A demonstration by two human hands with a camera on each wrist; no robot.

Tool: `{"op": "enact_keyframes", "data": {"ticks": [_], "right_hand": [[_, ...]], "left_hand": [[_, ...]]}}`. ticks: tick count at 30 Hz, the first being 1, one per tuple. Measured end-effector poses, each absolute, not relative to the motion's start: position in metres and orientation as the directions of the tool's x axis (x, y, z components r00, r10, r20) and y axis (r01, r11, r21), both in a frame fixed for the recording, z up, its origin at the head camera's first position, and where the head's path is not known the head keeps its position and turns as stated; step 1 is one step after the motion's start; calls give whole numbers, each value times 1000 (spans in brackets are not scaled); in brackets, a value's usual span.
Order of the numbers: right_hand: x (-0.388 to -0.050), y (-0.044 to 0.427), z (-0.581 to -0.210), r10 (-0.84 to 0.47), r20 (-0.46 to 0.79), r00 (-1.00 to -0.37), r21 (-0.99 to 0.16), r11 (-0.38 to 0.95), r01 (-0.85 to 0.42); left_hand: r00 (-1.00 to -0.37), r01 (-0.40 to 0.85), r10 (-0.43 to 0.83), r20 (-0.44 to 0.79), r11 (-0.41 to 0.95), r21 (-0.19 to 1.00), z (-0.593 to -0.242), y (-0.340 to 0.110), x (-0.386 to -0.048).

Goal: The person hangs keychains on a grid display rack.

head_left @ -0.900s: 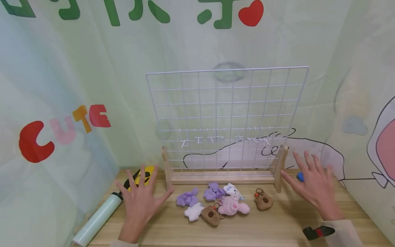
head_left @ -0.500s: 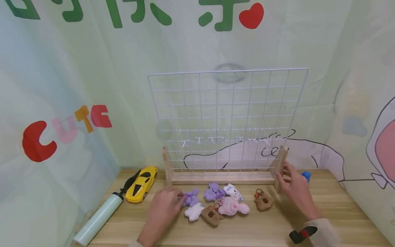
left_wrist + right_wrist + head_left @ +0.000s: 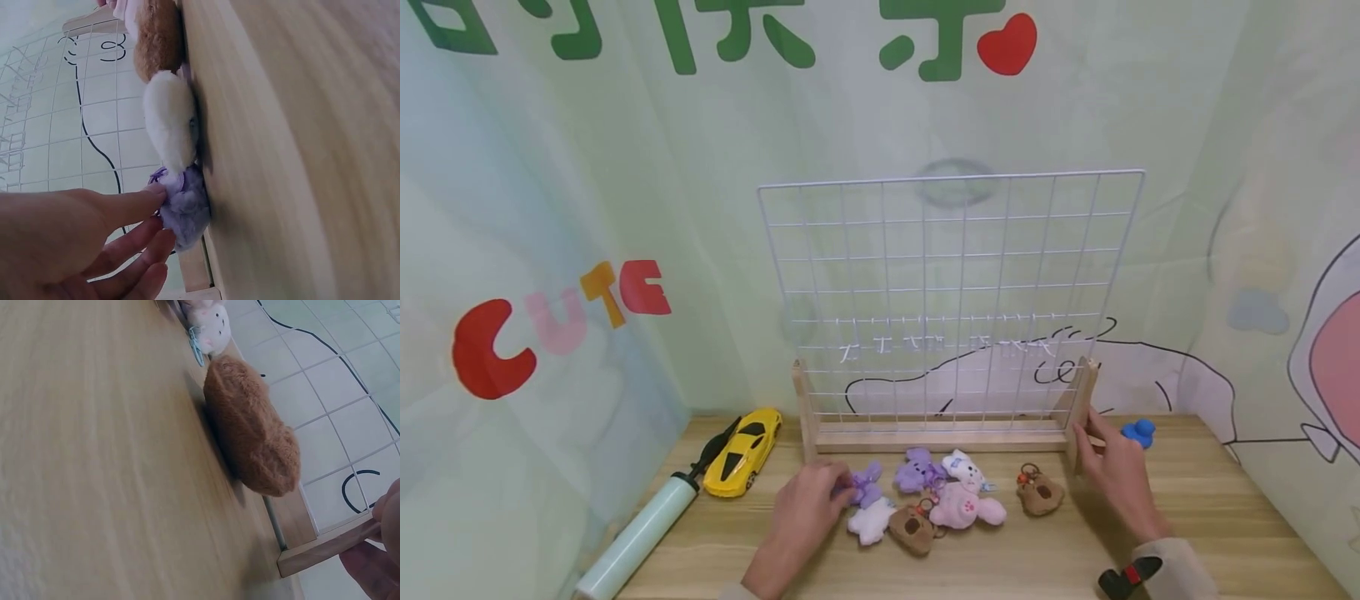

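Observation:
My left hand (image 3: 808,504) pinches a small purple plush keychain (image 3: 868,485) at the left end of a cluster of plush toys. In the left wrist view the thumb lies on the purple plush's (image 3: 187,215) ribbon, with fingers curled below. My right hand (image 3: 1116,475) grips the right wooden upright (image 3: 1081,408) of a white wire grid rack (image 3: 925,292). Beside the left hand's plush lie a white plush (image 3: 871,522), a brown plush (image 3: 913,531), a second purple plush (image 3: 914,471), a pink plush (image 3: 958,506) and a white bear (image 3: 962,468). Another brown plush (image 3: 1041,493) lies apart, nearer the right hand.
Several white hooks (image 3: 913,342) hang along the grid's lower part. On the left of the wooden table (image 3: 1022,567) are a yellow toy car (image 3: 745,452) and a pale green hand pump (image 3: 643,533). A blue object (image 3: 1139,432) sits behind the right hand.
Both hands, first spread above the table, came down and inward. The left took hold of the purple plush and shifted it slightly right; the right took hold of the rack's upright.

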State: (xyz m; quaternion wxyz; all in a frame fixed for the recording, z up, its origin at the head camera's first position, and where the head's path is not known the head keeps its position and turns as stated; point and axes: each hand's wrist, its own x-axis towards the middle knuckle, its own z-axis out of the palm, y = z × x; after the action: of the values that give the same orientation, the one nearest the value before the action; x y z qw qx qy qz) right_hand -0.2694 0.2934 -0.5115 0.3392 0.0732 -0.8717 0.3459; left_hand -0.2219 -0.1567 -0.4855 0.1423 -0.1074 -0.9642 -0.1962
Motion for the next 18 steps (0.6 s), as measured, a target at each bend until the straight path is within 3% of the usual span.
{"op": "enact_keyframes", "data": {"ticks": [7,18], "right_hand": [[-270,293,-512,127,634,-763,-562,753,-342],[-270,292,-514,144,628,-765,-561,765,-317]], "left_hand": [[-951,233,108,289,864,445,-468,-159,-227],[-873,339,75,482,804,488,-432,-166,-241]]}}
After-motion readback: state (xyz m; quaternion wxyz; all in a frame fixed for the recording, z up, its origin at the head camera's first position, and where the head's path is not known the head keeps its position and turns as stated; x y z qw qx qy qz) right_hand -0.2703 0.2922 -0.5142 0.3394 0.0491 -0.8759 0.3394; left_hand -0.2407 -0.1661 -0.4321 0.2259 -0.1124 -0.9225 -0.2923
